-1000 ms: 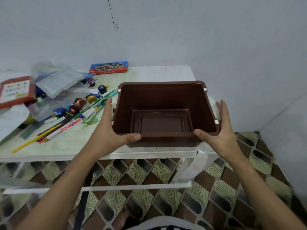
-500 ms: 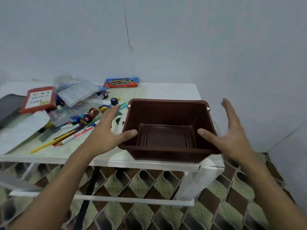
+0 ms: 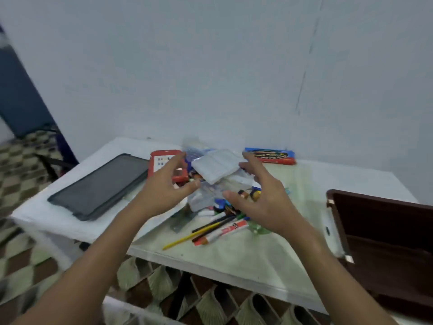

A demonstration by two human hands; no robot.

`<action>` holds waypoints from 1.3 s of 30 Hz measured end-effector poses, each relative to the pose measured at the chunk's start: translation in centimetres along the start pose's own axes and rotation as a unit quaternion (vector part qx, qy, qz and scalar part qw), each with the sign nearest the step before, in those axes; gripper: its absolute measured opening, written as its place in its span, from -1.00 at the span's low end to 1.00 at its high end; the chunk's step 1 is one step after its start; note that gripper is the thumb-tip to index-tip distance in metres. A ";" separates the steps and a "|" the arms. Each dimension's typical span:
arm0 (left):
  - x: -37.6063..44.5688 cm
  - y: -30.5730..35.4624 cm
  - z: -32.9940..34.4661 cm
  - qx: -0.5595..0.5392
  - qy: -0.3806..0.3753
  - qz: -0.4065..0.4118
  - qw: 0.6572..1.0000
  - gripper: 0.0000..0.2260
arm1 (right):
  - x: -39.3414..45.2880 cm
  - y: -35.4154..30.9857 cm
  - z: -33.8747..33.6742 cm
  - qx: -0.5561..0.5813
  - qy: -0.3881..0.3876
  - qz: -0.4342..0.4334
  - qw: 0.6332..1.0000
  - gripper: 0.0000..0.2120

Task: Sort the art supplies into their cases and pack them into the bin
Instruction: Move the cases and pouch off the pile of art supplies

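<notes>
A heap of art supplies lies mid-table: a clear plastic case (image 3: 216,167) on top, a red-framed paint box (image 3: 164,160) behind my left fingers, small paint pots (image 3: 248,194), pencils (image 3: 206,228) and a white-and-red marker (image 3: 225,232) toward the front. My left hand (image 3: 165,188) hovers open at the heap's left side. My right hand (image 3: 262,198) hovers open over its right side, covering some pots. Neither hand holds anything. The brown bin (image 3: 384,235) stands empty at the table's right end, cut off by the frame edge.
A dark grey flat case (image 3: 103,184) lies on the left of the white table (image 3: 246,259). A blue-and-red box (image 3: 269,156) sits at the back by the wall. Patterned floor tiles show below the table's front edge.
Both hands have let go of the brown bin and moved left over the heap of supplies. The view has swung left, so the bin now sits at the right edge.
</notes>
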State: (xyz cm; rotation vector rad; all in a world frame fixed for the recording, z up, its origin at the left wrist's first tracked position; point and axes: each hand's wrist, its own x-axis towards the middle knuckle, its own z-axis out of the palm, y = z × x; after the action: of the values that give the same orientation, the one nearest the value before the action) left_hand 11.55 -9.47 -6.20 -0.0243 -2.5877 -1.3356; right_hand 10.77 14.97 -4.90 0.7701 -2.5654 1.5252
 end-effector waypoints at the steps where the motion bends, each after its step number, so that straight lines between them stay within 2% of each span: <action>1: 0.4 -2.4 -2.3 0.012 0.007 -0.010 1.000 -0.39 | 1.5 -0.4 3.4 0.009 -0.012 0.001 1.000 -0.19; 5: 0.8 -11.6 -11.4 0.103 0.046 -0.092 0.989 -0.34 | 7.5 -2.0 15.7 0.036 -0.058 0.020 0.997 -0.20; 9: 0.6 -19.1 -18.7 0.145 0.036 -0.181 0.972 -0.25 | 12.6 -3.8 25.2 0.022 -0.111 0.030 0.993 -0.20; 12: 0.4 -23.3 -22.0 0.198 0.030 -0.183 0.962 -0.19 | 15.8 -3.9 30.9 0.000 -0.152 0.045 0.987 -0.15; 15: 0.5 -27.0 -23.9 0.220 -0.001 -0.191 0.957 0.01 | 17.6 -3.3 34.8 -0.013 -0.154 0.084 0.984 -0.03; 17: 0.5 -28.7 -24.4 0.203 -0.015 -0.216 0.955 0.08 | 17.8 -2.5 36.5 -0.051 -0.116 0.104 0.986 0.01; 21: 0.6 -30.6 -24.3 0.161 0.012 -0.235 0.959 0.14 | 17.5 -1.9 38.2 -0.097 -0.038 0.141 0.985 -0.01; 24: 1.0 -31.5 -24.7 0.147 0.030 -0.235 0.960 0.14 | 18.2 -2.0 38.7 -0.106 -0.035 0.169 0.979 0.01; 26: 1.2 -31.9 -25.1 0.099 0.043 -0.241 0.964 0.09 | 18.9 -2.0 38.7 -0.077 -0.024 0.173 0.982 0.00; 33: 1.8 -32.0 -27.4 -0.015 0.109 -0.211 0.971 -0.05 | 20.5 -2.3 38.8 0.023 0.020 0.121 0.992 0.07; 36: 1.6 -32.9 -29.1 0.014 0.122 -0.217 0.968 0.01 | 21.2 -3.3 40.3 0.040 0.014 0.091 0.995 0.07; 39: 0.8 -34.2 -30.3 0.022 0.118 -0.250 0.961 0.10 | 21.8 -3.7 42.1 0.040 -0.023 0.093 0.995 0.07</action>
State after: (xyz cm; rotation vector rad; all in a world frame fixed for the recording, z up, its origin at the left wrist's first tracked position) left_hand 12.63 -53.92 -16.55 0.7948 -2.5034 -1.3236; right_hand 1.72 -30.14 -16.88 0.5950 -2.6915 1.6895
